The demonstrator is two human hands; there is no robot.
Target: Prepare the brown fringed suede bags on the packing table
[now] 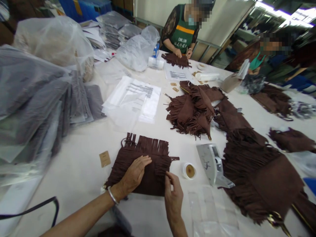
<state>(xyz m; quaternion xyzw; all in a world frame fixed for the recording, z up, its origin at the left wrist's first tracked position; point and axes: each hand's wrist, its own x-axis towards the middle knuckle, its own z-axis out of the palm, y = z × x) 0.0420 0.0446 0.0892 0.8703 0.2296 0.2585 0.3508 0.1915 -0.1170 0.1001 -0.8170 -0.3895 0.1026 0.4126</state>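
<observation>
A dark brown fringed bag (148, 181) lies flat on the white table in front of me, its upper fringe strips spread away from me. My left hand (135, 172) rests flat on the middle of the bag, fingers stretched and lying together, with a bangle at the wrist. At the bag's right edge, my right hand (174, 194) has its thumb and forefinger pinched at the fringe. A tan card tag (105, 159) lies left of the bag. Just to the right stands a small round tub (189, 171) with brown content.
Brown fringed bags (269, 177) are piled on the right, beside a tape dispenser (212, 164). More bags (192, 110) lie ahead near printed plastic sleeves (138, 98). Grey packed bags (32, 95) fill the left. Across the table (81, 144), a person (182, 36) handles another brown piece.
</observation>
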